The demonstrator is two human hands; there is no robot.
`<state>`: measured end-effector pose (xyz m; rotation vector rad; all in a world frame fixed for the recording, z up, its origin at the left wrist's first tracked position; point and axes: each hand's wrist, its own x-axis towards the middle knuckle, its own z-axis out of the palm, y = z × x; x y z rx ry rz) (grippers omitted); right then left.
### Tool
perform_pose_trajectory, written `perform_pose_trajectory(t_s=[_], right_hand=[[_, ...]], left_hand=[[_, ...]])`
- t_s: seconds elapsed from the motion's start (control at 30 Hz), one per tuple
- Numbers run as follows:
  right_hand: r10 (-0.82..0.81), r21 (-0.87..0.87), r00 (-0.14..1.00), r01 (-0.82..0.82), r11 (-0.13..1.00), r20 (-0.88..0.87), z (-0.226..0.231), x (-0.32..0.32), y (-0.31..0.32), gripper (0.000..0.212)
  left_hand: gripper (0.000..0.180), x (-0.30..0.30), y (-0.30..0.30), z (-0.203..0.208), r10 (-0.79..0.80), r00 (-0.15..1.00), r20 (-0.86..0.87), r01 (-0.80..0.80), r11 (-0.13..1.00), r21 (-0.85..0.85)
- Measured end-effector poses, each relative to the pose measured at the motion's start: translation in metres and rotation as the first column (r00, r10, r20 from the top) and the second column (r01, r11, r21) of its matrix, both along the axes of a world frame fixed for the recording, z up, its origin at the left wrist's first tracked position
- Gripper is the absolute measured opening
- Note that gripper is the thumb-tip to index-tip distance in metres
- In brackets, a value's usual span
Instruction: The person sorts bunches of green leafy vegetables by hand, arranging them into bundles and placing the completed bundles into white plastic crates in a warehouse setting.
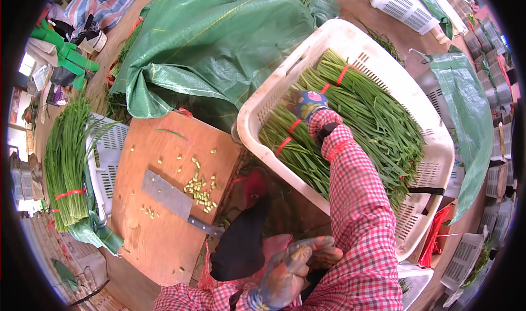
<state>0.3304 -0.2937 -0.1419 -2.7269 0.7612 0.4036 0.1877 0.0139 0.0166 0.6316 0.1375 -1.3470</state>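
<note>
Bundles of garlic chives [378, 119], tied with red bands, fill a white slatted plastic crate [255, 138]. My right hand [309, 104], in a patterned glove, reaches over the crate and touches the chives at its left side; its fingertips are blurred and partly hidden among the leaves. Low in the view, in front of my body, my left hand [287, 267] is gloved too, its fingers loosely extended with nothing in them. A cleaver [167, 193] with a dark handle lies flat on a wooden board [142, 234], beside short cut stem ends [200, 187].
Another chive bundle [68, 168] stands on a light crate [112, 141] left of the board. A green woven tarp [208, 48] covers a heap at the back. More green sheeting [466, 124] hangs on the right, near stacked crates [493, 86].
</note>
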Motion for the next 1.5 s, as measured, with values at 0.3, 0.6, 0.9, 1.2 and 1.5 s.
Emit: perform_pose_trajectory(t_s=[0.3, 0.6, 0.9, 1.2, 1.5], right_hand=[[-0.184, 0.128, 0.939, 0.153, 0.980, 0.290, -0.054, 0.008, 0.006, 0.025], [-0.501, 0.939, 0.817, -0.135, 0.316, 0.285, 0.117, -0.142, 0.058, 0.017], [-0.599, 0.984, 0.800, 0.083, 0.158, 0.029, 0.130, -0.250, 0.036, 0.039], [-0.426, 0.293, 0.830, 0.333, 0.896, 0.361, 0.040, -0.163, -0.097, 0.045], [-0.300, -0.265, 0.943, 0.330, 0.906, 0.145, 0.006, -0.080, -0.155, 0.070]], left_hand=[[0.040, 0.007, 0.002, 0.017, 0.078, 0.996, 0.032, -0.082, 0.988, 0.134], [0.045, -0.008, 0.005, 0.003, 0.186, 0.975, 0.125, -0.179, 0.982, -0.064], [0.057, -0.023, 0.006, 0.006, 0.318, 0.841, 0.439, -0.189, 0.931, -0.313], [0.035, -0.010, 0.000, -0.006, -0.060, 0.982, -0.178, 0.080, 0.991, 0.108], [0.041, 0.002, -0.018, 0.003, 0.175, 0.983, 0.045, -0.176, 0.984, 0.017]])
